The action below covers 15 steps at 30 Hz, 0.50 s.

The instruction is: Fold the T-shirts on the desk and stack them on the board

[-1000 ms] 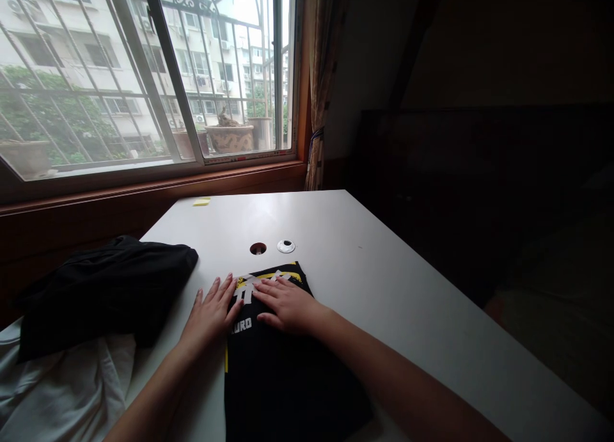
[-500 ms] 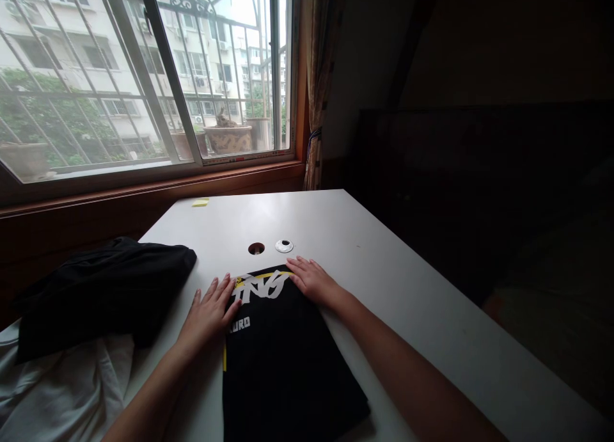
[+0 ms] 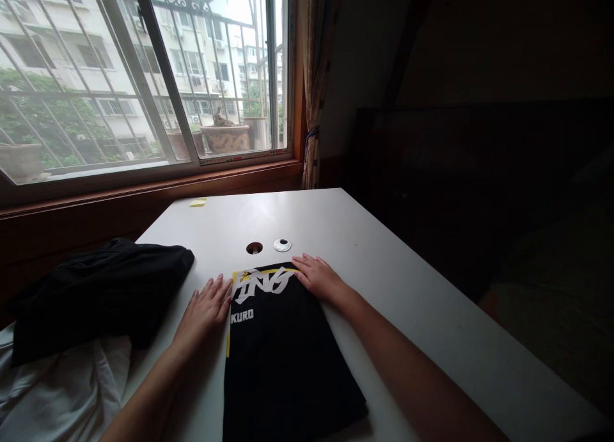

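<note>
A black T-shirt [image 3: 288,359], folded into a long narrow shape, lies flat on the white table [image 3: 407,307]. Its far end carries white lettering and a yellow line, with "KURO" printed lower on its left side. My left hand [image 3: 206,307] rests open along the left edge of the shirt, fingers pointing away from me. At the far right corner, my right hand [image 3: 316,277] lies open and flat, its fingertips on the cloth. Neither hand grips anything.
To the left lie a heaped black garment [image 3: 96,295] and a white cloth [image 3: 67,391]. Beyond the shirt are a round hole [image 3: 254,248] and a round silvery cover [image 3: 283,245] in the tabletop. A yellow note [image 3: 197,202] sits near the window [image 3: 215,77].
My left hand has slid left off the printed part to the shirt's edge, uncovering more lettering. My right hand has shifted slightly right, to the corner.
</note>
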{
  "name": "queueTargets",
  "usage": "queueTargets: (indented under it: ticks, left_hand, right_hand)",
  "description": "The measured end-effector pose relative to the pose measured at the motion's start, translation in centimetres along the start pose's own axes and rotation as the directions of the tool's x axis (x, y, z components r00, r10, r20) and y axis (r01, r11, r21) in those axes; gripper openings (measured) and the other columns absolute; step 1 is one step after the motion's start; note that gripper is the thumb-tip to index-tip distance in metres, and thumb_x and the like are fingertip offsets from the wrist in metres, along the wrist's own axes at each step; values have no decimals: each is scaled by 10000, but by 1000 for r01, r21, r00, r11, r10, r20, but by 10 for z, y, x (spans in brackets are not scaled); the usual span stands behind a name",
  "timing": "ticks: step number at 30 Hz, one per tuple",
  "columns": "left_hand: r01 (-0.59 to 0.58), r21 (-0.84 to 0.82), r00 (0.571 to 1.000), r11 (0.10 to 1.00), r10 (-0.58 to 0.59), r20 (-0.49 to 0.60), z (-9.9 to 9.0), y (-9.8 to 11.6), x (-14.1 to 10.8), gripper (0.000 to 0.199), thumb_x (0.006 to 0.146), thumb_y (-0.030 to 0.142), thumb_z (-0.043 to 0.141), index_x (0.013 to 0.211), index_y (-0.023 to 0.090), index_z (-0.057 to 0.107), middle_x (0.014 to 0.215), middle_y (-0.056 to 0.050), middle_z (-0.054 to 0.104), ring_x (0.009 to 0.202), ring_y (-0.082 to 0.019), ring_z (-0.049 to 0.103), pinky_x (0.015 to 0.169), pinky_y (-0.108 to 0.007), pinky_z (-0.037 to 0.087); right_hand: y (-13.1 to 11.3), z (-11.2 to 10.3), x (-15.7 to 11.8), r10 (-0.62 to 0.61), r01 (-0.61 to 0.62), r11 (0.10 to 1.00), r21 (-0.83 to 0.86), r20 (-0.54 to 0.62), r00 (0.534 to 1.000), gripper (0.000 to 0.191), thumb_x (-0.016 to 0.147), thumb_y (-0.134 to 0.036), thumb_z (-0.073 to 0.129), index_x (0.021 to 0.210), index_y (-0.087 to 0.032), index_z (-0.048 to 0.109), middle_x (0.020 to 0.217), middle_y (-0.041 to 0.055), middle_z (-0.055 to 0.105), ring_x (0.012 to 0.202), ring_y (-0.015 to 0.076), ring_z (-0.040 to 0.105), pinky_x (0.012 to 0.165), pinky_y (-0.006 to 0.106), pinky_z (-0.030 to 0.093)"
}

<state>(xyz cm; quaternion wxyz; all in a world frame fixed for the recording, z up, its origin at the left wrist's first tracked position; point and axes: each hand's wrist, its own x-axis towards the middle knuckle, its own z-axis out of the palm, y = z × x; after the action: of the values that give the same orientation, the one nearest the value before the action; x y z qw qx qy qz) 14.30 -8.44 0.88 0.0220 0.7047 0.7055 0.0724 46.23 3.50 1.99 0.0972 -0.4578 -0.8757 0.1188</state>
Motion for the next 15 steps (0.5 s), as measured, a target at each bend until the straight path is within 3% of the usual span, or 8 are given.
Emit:
queueTargets:
  ticks: [5,8,11,15]
  left_hand:
    - [-36,-58,996,998,31,-82,-1,-1,1,512,1048,368,304,1541,273,404,1644,-58,305,1512,-300,275,1198,-566,266]
    - [-180,-81,980,980,171,-100,0,4,1,493,1051,372,317,1520,276,436,1626,-59,348,1524,-302,240,1196,-602,255]
    - [-364,-85,931,928,359,-66,3,14,-2,458,1043,379,378,1477,294,496,1592,-45,411,1517,-300,259,1196,-615,254]
    - [-452,-105,891,886,453,-14,6,23,-6,471,1047,396,405,1511,325,442,1592,-31,405,1497,-298,310,1195,-631,247]
  right_hand:
    - [12,-1,-3,97,-100,993,-56,-52,994,546,1054,-462,267,1541,-264,414,1606,19,399,1507,237,291,1222,475,221]
    - [12,1,-4,146,-155,983,-99,-96,985,540,1052,-427,271,1530,-239,438,1592,29,423,1487,247,329,1209,458,250]
    - [11,3,-3,173,-189,974,-122,-133,976,525,1043,-376,295,1511,-213,469,1581,44,439,1475,266,343,1200,452,258]
    - [15,1,-3,215,-238,961,-142,-165,963,515,1037,-359,313,1488,-195,500,1558,54,473,1449,279,377,1189,441,276]
